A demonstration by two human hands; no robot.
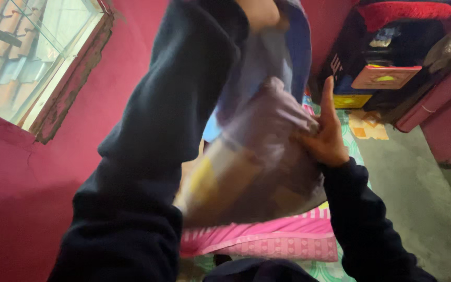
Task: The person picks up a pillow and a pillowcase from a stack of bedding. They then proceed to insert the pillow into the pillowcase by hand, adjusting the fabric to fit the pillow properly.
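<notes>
I hold up a soft pillow (pixel 267 156) partly covered by a pale purple and blue pillowcase (pixel 277 57). My left hand (pixel 259 13) is raised at the top of the view and grips the upper edge of the pillowcase; only part of the hand shows past the dark sleeve. At the pillow's right side, my right hand (pixel 327 136) pinches the cloth, with one finger pointing up. The pillow's lower end shows yellow and beige patches and is blurred.
A pink striped mattress or cushion (pixel 277 237) lies below on a green patterned mat (pixel 353 141). A window (pixel 32 52) sits in the red wall at left. Dark shelves with colourful items (pixel 384 57) stand at the back right, beside grey floor (pixel 418 193).
</notes>
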